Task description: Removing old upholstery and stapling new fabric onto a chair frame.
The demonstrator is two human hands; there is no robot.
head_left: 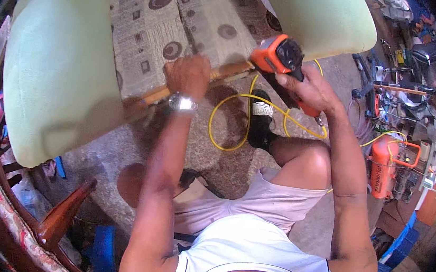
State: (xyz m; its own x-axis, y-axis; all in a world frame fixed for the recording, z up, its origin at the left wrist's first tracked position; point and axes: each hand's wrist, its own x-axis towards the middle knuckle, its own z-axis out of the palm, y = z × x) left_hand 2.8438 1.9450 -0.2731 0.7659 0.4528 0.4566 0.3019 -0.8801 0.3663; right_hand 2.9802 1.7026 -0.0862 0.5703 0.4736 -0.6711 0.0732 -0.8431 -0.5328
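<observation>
My right hand is wrapped round the handle of an orange and black air stapler. The stapler's nose points at the right end of a wooden front rail; whether it touches the wood I cannot tell. A yellow air hose runs from the handle's base in loops. My left hand, with a watch on its wrist, is closed at the edge of the beige fabric patterned with brown circles and squares. This fabric covers the seat behind the rail. The left fingertips are hidden.
Pale green padded arms stand left and right of the seat. An orange air tank and scattered tools lie on the right. At lower left is a carved wooden leg of furniture with flowered upholstery. My bent knee is below the stapler.
</observation>
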